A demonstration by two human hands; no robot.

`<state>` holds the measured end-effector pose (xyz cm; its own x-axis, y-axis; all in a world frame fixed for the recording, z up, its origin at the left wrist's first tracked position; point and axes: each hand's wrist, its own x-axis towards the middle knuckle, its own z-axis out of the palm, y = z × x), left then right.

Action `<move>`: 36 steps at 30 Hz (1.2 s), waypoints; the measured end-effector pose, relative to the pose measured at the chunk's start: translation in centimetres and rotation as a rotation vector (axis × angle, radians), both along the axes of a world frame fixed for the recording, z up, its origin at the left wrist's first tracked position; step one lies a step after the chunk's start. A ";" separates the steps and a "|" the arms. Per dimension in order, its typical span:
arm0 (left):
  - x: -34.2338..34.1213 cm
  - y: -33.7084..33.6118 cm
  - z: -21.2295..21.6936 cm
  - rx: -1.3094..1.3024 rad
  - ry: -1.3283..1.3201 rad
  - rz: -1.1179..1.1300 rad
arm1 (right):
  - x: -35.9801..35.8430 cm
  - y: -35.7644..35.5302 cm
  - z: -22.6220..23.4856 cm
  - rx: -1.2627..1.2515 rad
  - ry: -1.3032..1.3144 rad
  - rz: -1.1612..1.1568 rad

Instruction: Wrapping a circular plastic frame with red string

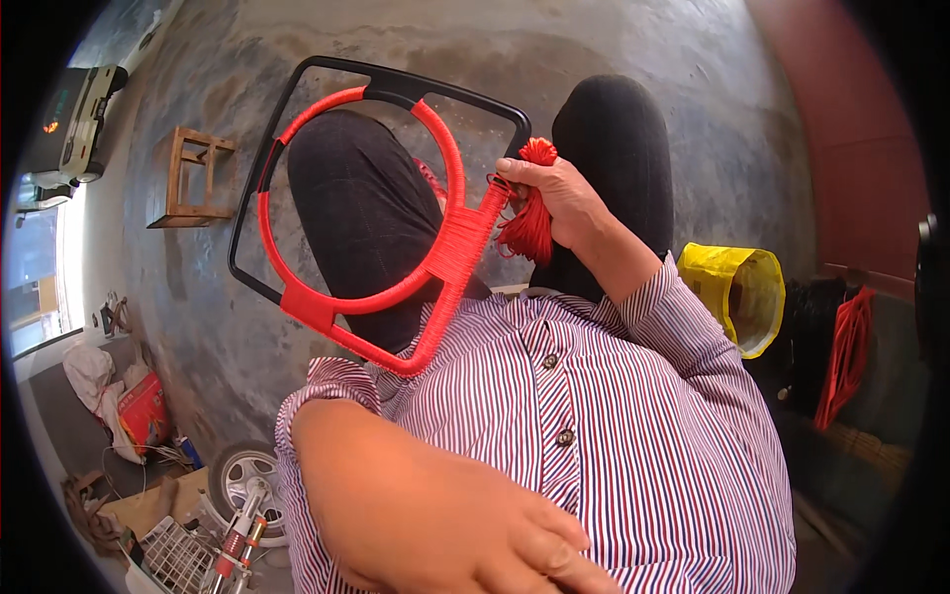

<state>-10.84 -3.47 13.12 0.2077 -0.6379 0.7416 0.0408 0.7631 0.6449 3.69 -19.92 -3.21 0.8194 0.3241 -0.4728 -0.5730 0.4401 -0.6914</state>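
A bare grey concrete floor (475, 59) filled the view, patchy and stained, and a small wooden stool (193, 176) stood off to the left on it. Bottom left, a wheel (242, 475) and a wire basket (178, 556) crowded in; over on the right sat a yellow bag (737, 292), mouth open. The person was seated, dark-trousered knees up, striped shirt (614, 436) below. And there was the frame (381, 213), a black frame with a ring inside it, much of it wound in red cord, resting across the left knee and leaning back against the shirt. The right hand (564, 198) was closed tight around a bundle of red cord (529, 218) right at the frame's edge, fingers curled, cord drawn taut. The left hand (495, 544) lay low and close, fingers loosely curled, touching the shirt; whether it held anything, I couldn't tell.
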 end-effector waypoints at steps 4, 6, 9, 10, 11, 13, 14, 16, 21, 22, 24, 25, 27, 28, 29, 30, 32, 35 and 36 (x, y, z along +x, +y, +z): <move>2.6 2.5 2.8 0.156 -0.064 -0.092 | -0.2 0.1 0.5 0.025 0.018 0.003; 4.1 2.9 3.7 0.183 -0.117 -0.135 | -0.1 -0.1 -0.2 0.025 0.005 -0.002; 4.2 3.5 4.1 0.216 -0.102 -0.162 | 0.0 -0.2 -0.7 0.021 -0.013 -0.005; 4.1 3.6 4.1 0.196 -0.106 -0.167 | 0.0 -0.1 -0.6 0.018 -0.017 -0.002; 4.0 3.7 4.1 0.175 -0.110 -0.172 | 0.0 0.0 -0.5 0.016 -0.021 0.000; 4.0 3.5 4.1 0.147 -0.084 -0.192 | -0.2 0.1 0.4 0.041 0.013 -0.021; 3.9 3.2 4.1 0.137 -0.057 -0.202 | -0.3 0.1 0.7 0.054 0.029 -0.032; 3.4 2.6 3.8 0.096 0.012 -0.215 | 0.0 0.0 -0.3 0.049 -0.007 -0.013; 2.7 0.3 2.9 -0.014 0.208 -0.358 | -0.2 -0.1 -0.2 0.052 -0.024 -0.008; 2.8 0.0 2.9 -0.002 0.191 -0.390 | -0.2 -0.1 0.0 0.049 -0.020 -0.015; 3.0 -0.3 2.8 0.021 0.155 -0.447 | -0.3 0.0 0.1 0.047 -0.023 -0.014; 3.1 -0.5 2.9 0.028 0.095 -0.451 | -0.2 -0.1 0.1 0.048 -0.029 -0.007; 3.4 -1.0 3.3 0.044 -0.025 -0.464 | -0.2 -0.1 -0.1 0.054 -0.037 -0.005; 2.6 -1.1 3.1 0.044 0.004 -0.403 | -0.2 -0.1 -0.2 0.059 -0.040 -0.009; 1.3 -0.9 2.9 0.045 0.033 -0.342 | -0.3 -0.1 -0.2 0.063 -0.042 -0.013; 1.1 -0.9 2.9 0.065 0.032 -0.326 | -0.2 -0.2 -0.3 0.059 -0.039 -0.007; 1.5 -0.9 3.4 0.129 -0.001 -0.335 | -0.2 -0.2 -0.3 0.051 -0.034 0.006; 2.1 -1.1 3.5 0.186 -0.072 -0.273 | -0.4 -0.2 0.2 0.060 -0.036 -0.012; 1.8 -1.3 3.3 0.179 -0.061 -0.229 | -0.3 -0.2 0.0 0.060 -0.038 -0.010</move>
<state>-9.00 -4.78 16.44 0.0024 -0.7851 0.6194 0.1558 0.6121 0.7753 3.35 -20.11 -3.19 0.8398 0.3427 -0.4211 -0.5421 0.4865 -0.6851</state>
